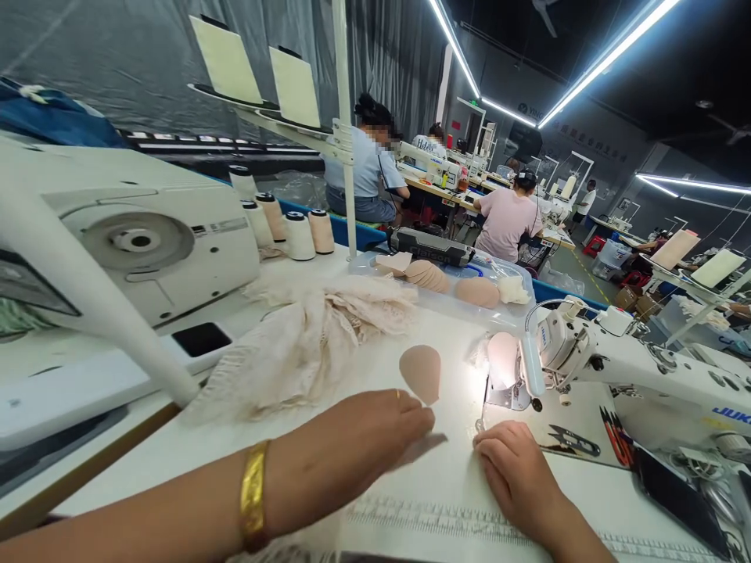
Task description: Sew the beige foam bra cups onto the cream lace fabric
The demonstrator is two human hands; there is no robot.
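Observation:
My left hand, with a gold bangle on the wrist, reaches across the white table and its fingertips touch the lower tip of a beige teardrop-shaped pad. Whether the fingers pinch the pad I cannot tell. My right hand rests on the table with fingers curled, just in front of the needle area of the white sewing machine. A small beige piece lies lit under the machine's lamp.
A heap of cream lace fabric lies left of the pad. A clear tray behind holds more beige pads. Thread cones stand at the back left. Black snips lie on the machine bed. Other people sew at far tables.

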